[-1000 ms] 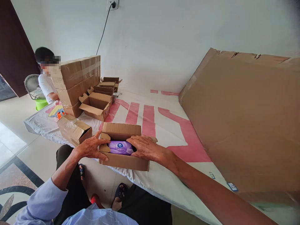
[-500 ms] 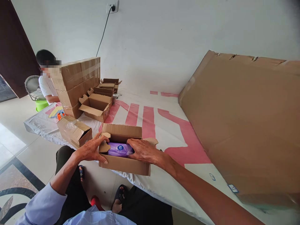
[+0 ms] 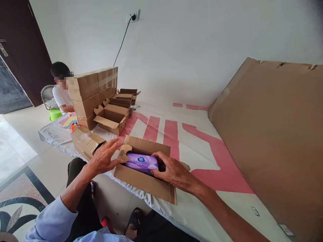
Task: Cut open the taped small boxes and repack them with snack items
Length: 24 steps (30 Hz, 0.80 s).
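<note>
Sitting at the near edge of the white-and-pink sheet (image 3: 191, 144): open cardboard box (image 3: 143, 179), tilting slightly. Lying inside the box: purple tissue pack (image 3: 141, 162). Pressing against the box's left end flap: left hand (image 3: 104, 158), fingers spread, grasping nothing. Reaching into the box's right end: right hand (image 3: 173, 171), fingertips curling onto the pack. Resting just left of the box: closed carton (image 3: 87, 142). Leaning right of the box: large cardboard sheet (image 3: 272, 134).

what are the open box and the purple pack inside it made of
The open box looks like plain brown corrugated cardboard, matte, with folded flaps and a printed barcode. The purple pack seems to be soft plastic film: it is glossy, catches the light and bears a printed label. The right hand rests on it.
</note>
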### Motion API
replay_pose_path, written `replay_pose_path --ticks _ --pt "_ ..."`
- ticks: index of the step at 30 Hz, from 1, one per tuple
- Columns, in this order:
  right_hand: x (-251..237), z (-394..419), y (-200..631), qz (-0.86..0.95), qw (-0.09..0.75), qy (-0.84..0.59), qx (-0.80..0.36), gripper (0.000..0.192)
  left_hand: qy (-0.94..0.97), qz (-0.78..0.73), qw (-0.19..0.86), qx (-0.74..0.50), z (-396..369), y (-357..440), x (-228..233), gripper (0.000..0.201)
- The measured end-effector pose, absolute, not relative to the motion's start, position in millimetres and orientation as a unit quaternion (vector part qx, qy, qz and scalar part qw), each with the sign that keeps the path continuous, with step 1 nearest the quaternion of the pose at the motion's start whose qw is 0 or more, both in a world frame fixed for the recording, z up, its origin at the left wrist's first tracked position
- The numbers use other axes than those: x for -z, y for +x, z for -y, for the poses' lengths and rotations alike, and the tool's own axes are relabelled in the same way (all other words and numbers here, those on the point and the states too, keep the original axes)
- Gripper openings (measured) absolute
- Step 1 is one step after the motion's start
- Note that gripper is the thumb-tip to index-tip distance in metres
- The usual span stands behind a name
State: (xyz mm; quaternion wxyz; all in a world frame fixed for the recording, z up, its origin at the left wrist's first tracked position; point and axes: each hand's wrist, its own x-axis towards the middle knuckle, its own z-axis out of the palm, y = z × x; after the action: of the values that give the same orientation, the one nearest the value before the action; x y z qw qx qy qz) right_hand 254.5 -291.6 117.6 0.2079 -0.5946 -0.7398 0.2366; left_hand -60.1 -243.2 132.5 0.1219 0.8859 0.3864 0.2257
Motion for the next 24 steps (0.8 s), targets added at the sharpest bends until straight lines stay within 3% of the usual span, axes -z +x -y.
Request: replay_pose_path --ticks 3,8,14,18,21,24 --pt "-113 290 255 0.732 0.218 -0.601 -0.234 0.044 0.865 -0.470 -0.019 -0.174 231 -69 -147 0.054" --pt "-113 289 246 0.727 0.218 -0.599 -0.255 0.048 0.838 -0.541 -0.070 -0.020 209 -91 -146 0.042" --pt "-110 286 240 0.721 0.248 -0.593 -0.259 0.047 0.810 -0.572 -0.096 -0.080 219 -94 -139 0.043" --pt "-109 285 239 0.718 0.256 -0.587 -0.272 0.048 0.846 -0.496 0.013 -0.198 237 -68 -133 0.042" --pt "-108 286 241 0.714 0.271 -0.584 -0.277 0.049 0.864 -0.427 0.172 -0.205 246 -48 -122 0.063" --pt "-109 288 247 0.704 0.291 -0.586 -0.276 0.050 0.854 -0.415 0.229 -0.216 249 -38 -113 0.075"
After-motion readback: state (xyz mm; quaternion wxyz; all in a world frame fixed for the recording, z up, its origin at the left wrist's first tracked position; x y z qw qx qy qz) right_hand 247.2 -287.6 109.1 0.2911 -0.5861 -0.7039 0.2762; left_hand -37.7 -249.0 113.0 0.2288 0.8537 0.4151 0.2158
